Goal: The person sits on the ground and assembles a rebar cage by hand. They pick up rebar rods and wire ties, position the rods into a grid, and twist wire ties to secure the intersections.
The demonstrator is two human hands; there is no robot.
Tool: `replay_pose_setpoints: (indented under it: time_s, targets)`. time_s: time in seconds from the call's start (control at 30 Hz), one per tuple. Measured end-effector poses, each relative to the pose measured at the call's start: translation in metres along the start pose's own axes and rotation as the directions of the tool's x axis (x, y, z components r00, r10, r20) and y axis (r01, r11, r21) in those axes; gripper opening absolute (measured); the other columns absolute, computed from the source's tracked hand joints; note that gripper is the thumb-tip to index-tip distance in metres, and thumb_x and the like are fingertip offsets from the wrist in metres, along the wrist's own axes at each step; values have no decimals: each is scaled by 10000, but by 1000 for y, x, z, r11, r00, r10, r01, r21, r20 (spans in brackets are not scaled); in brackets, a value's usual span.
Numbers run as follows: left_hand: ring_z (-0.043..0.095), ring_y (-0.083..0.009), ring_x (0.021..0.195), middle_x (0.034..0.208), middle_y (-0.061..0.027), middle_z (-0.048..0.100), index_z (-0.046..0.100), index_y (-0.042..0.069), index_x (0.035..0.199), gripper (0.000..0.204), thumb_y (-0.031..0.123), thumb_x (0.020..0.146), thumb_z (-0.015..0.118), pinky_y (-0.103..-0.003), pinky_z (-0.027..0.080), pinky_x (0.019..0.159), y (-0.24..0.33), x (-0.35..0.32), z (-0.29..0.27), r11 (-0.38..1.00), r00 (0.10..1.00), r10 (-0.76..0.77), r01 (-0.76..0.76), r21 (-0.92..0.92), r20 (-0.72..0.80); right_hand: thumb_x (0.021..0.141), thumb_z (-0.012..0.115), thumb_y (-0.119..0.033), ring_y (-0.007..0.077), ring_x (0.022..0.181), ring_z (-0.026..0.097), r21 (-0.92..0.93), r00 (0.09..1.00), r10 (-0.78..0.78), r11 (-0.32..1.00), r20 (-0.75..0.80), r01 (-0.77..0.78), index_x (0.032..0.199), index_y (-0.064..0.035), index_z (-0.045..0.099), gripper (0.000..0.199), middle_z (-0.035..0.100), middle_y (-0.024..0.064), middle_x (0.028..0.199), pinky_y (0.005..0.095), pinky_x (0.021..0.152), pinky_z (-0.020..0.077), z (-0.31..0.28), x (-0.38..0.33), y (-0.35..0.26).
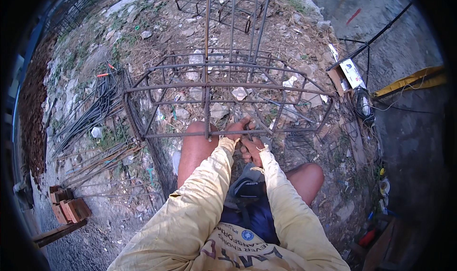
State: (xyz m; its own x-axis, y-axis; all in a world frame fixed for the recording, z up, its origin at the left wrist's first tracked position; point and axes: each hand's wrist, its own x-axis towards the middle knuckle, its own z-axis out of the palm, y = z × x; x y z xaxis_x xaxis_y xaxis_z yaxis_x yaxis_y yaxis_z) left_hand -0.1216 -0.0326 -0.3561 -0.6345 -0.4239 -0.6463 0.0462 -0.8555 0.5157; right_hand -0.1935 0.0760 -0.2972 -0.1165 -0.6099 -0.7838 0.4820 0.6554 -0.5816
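Note:
A cage of rusty steel rebar (271, 89) stands in front of me, with several long upright bars (232, 23) rising from it. My left hand (236, 128) reaches over the cage's nearest bar (178, 135), its fingers bent together just beyond it. Close below, my right hand (253, 149) is curled against the near side of the same bar. Both hands work almost touching, between my bent knees. Whatever lies in the fingers of either hand is too small and too hidden to make out.
Cut rods (90, 114) lie in bundles on the rubble at left, near stacked red bricks (69, 208). Another rebar cage (223, 9) stands beyond. To the right are a cardboard box (351, 73), a coiled black cable (362, 104) and a yellow beam (409, 82).

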Motion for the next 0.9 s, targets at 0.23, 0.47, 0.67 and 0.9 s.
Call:
replay_pose_setpoints:
  time_s: [0.23,0.47,0.67,0.9]
  targets:
    - [641,-157,673,879,-41,657,617,49,997,264,285,952,505,-289,513,563,15,-23,43,995,998,54,-50,86,-40,869,689,-257,69,430,362,-312,987,36,950,156,15,868,-112,541,207,428,-41,573,263,402,270,-54,11,-29]
    - [655,-199,794,920,-100,660,609,40,1060,324,308,981,446,-313,523,652,-1,4,21,999,999,42,-43,24,20,781,721,-187,163,530,558,-428,994,21,903,103,25,1071,-40,533,376,578,66,719,322,448,444,-52,25,-27]
    - [645,-256,782,848,-132,642,591,19,961,350,346,983,467,-359,511,665,-12,10,19,879,930,346,-276,388,-122,779,651,-211,420,1124,547,-966,647,-751,243,-131,87,1366,-49,374,669,448,244,1357,483,963,445,-15,16,26]
    - [610,-432,989,907,-283,636,612,-62,1088,766,652,893,412,-453,443,885,-17,6,-8,622,883,454,-221,751,-117,849,552,-197,434,1025,588,-875,851,-512,460,-121,152,1386,-49,368,588,605,277,1108,463,841,476,-7,25,28]
